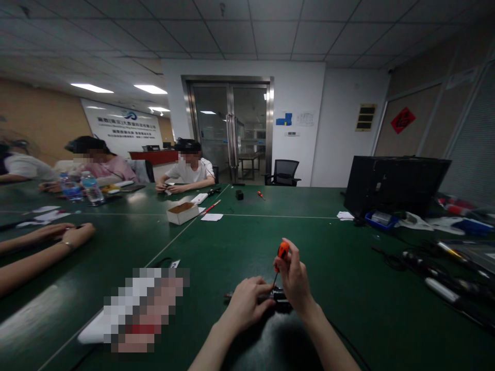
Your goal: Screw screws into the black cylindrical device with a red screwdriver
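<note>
My right hand (297,281) grips the orange and black handle of a screwdriver (283,250), held nearly upright with its thin shaft pointing down. The tip meets a dark, elongated device (281,294) lying on the green table (216,247); the exact contact spot is too small to make out. From the left, my left hand (249,303) wraps over the device and steadies it, its fingers close to the screwdriver shaft. Much of the device is hidden under that hand, and its kind does not show.
To the left lies a blurred-out flat item (147,309), with another person's hands (75,237) beyond. Farther off are an open box (181,213), a second screwdriver (261,195), a small black block (239,195) and water bottles (92,188). A monitor (394,185) and cables (421,265) occupy the right.
</note>
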`<state>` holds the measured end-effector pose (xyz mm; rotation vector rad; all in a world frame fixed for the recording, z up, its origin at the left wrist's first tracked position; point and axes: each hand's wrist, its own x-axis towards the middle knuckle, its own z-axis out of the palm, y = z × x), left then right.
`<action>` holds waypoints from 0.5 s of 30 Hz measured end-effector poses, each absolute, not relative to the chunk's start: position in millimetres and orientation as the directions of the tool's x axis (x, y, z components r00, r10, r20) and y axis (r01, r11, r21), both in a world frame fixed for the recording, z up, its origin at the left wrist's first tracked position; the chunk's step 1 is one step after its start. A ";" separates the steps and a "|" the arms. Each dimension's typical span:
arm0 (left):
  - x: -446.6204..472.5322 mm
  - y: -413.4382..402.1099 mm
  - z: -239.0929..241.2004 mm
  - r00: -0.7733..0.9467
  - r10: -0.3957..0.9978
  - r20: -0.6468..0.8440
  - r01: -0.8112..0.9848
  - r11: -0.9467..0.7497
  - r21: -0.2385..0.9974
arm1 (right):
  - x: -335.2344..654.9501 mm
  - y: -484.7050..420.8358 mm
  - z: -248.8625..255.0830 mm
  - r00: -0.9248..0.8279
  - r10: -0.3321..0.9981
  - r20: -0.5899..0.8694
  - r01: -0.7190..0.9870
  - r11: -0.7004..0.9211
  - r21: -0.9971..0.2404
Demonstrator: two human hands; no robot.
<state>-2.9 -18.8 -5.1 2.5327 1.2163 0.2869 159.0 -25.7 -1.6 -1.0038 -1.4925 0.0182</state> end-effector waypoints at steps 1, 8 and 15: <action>-2.9 -19.1 -4.8 0.619 0.784 0.042 0.721 -0.589 0.364 | 159.5 -25.2 -1.9 0.150 0.576 0.803 0.562 0.619 -0.549; -2.6 -20.3 -1.9 0.621 0.783 0.034 0.725 -0.590 0.354 | 158.8 -25.2 -2.6 0.130 0.594 0.794 0.576 0.607 -0.548; -2.5 -18.0 -4.9 0.619 0.785 0.029 0.731 -0.589 0.343 | 156.5 -25.4 -3.0 0.123 0.586 0.801 0.601 0.598 -0.530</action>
